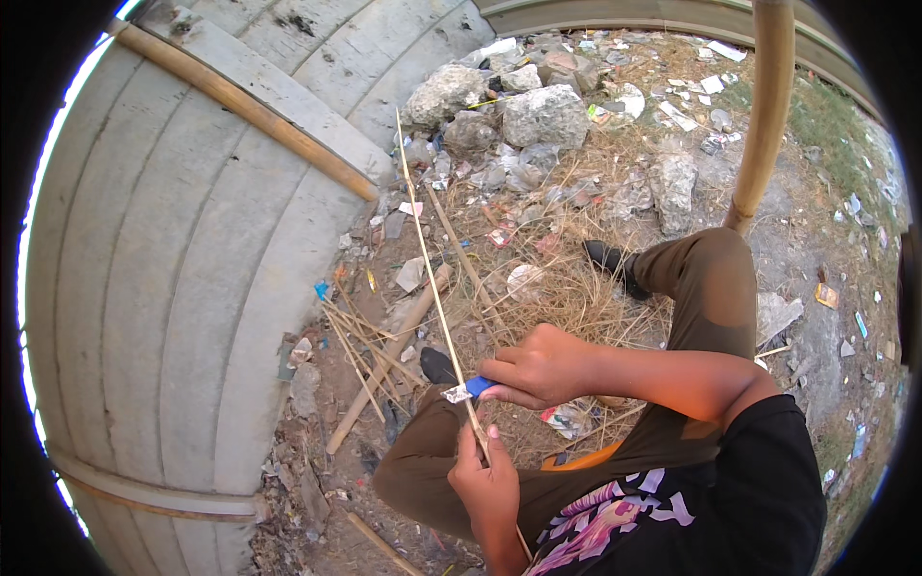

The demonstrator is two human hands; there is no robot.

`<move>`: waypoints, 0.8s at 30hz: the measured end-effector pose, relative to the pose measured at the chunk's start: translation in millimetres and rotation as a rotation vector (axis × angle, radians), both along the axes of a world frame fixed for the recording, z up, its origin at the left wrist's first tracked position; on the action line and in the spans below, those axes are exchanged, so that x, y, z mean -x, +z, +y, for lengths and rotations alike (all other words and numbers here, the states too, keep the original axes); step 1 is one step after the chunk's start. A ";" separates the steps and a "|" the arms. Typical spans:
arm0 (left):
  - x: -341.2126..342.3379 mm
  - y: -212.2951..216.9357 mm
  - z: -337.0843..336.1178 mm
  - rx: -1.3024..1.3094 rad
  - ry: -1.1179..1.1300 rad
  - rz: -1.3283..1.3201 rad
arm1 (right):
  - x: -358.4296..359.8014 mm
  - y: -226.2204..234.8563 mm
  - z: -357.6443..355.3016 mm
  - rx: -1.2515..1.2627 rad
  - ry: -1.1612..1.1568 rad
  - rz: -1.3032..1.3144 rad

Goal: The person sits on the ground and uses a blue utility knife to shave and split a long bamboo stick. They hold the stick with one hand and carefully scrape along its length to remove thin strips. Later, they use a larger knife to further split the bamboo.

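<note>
A long, thin pale bamboo strip (437, 288) runs from my lap up toward the rocks. My left hand (488, 492) is closed round its lower part, near my thigh. Just above, my right hand (540, 369) grips a knife (478, 386) with a blue handle and a short, wide, stained blade. The blade lies across the strip, touching it; its cutting edge is too small to make out. Left of the strip, several thin split sticks (360, 341) lie in a loose pile on the ground.
A grey panel wall (182, 269) with a bamboo rail (250, 106) stands at the left. Rocks (545, 117) lie ahead amid litter and dry straw. An upright bamboo pole (765, 115) rises beyond my right knee. Thicker bamboo (360, 413) lies near the sticks.
</note>
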State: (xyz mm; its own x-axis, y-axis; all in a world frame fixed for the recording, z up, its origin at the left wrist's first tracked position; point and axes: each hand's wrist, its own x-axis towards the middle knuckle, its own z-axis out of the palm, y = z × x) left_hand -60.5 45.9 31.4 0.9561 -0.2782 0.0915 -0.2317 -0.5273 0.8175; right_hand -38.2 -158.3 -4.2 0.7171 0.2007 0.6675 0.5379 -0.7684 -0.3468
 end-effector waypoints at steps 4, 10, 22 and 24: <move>-3.1 9.3 -0.1 -0.045 0.010 -0.048 | 4.2 -6.6 15.5 -0.004 0.087 -0.042; 0.2 15.9 -4.4 -0.089 0.033 -0.078 | 7.3 7.3 9.9 0.042 0.015 -0.050; -0.8 10.9 -7.7 -0.083 0.046 -0.115 | 3.0 4.0 8.0 0.068 -0.060 -0.118; -1.7 8.9 -6.3 -0.087 0.043 -0.111 | 2.1 2.2 8.1 0.062 -0.052 -0.117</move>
State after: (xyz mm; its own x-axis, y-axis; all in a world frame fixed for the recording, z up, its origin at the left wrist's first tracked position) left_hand -58.9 39.6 40.3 0.9526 -0.2490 0.1748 -0.2941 -0.6062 0.7390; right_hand -40.3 -150.3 -1.9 0.6458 0.2086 0.7344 0.5305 -0.8144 -0.2352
